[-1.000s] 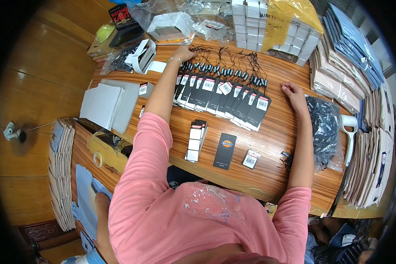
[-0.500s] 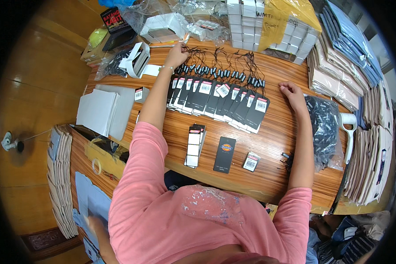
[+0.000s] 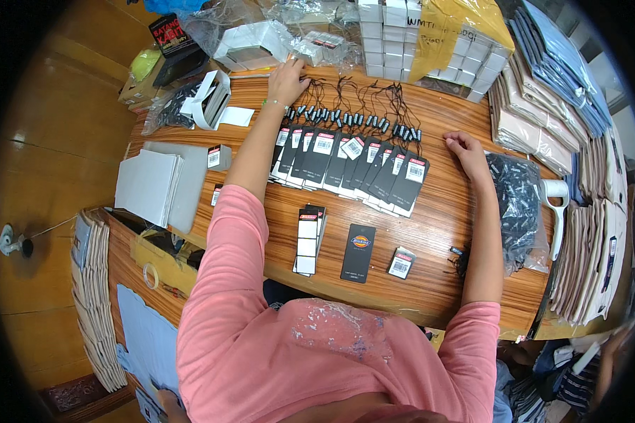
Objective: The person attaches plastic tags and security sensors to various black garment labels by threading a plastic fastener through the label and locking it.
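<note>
A row of overlapping black hang tags (image 3: 322,158) with white barcode stickers lies across the wooden table. Their black strings (image 3: 365,90), with small dark plastic fasteners (image 3: 353,120), stretch toward the far side. At the far left end of these strings is my left hand (image 3: 286,83), its fingers bent; whatever they pinch is too small to see. My right hand (image 3: 468,154) rests on the wood right of the row, its fingers curled in with nothing showing in them. Closer to me lie a strip of white labels (image 3: 307,244), a single black tag (image 3: 358,252) and a small stickered stack (image 3: 402,262).
Beside my right forearm is a clear bag of black strings (image 3: 516,204) and a white tagging-gun-like tool (image 3: 557,218). Folded garments (image 3: 533,127) stack at the right. White boxes (image 3: 384,42) line the back. White sheets (image 3: 148,183) lie left. Another person's hand (image 3: 169,405) shows lower left.
My left hand has shifted slightly away from me, beyond the tags. My right hand stays in place. The other person's hand at the lower left has moved lower.
</note>
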Demonstrator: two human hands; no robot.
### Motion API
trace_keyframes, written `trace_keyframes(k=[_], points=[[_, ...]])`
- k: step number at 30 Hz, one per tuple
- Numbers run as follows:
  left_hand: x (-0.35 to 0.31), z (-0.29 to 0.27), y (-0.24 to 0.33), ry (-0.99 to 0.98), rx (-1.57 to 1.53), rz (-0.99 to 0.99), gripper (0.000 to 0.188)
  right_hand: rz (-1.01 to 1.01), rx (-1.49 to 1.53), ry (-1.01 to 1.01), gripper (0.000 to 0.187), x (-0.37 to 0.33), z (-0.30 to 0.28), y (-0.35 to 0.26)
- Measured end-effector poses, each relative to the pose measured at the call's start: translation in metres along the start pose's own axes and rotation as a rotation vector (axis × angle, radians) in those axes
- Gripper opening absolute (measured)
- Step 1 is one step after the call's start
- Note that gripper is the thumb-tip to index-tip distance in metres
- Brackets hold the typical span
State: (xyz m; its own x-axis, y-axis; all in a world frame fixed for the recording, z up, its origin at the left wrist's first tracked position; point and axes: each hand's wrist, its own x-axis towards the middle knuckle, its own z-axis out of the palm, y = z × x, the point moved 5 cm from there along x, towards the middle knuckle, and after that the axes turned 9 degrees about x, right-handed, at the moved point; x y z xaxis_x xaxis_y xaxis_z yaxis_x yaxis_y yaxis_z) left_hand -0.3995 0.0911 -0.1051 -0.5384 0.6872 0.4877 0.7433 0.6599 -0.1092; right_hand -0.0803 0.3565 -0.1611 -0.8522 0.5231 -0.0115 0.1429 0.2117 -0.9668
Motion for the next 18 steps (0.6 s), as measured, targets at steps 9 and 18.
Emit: trace_keyframes(k=[9, 18], points=[[0.006, -0.009, -0.017, -0.031, -0.359, -0.413, 0.02, 0.049, 0.049, 0.004, 0.018, -0.006, 0.0, -0.007], [-0.016, 0.0, -0.011, -0.18, -0.085, 0.125, 0.022, 0.025, 0.031, 0.002, 0.019, -0.002, 0.001, -0.003]])
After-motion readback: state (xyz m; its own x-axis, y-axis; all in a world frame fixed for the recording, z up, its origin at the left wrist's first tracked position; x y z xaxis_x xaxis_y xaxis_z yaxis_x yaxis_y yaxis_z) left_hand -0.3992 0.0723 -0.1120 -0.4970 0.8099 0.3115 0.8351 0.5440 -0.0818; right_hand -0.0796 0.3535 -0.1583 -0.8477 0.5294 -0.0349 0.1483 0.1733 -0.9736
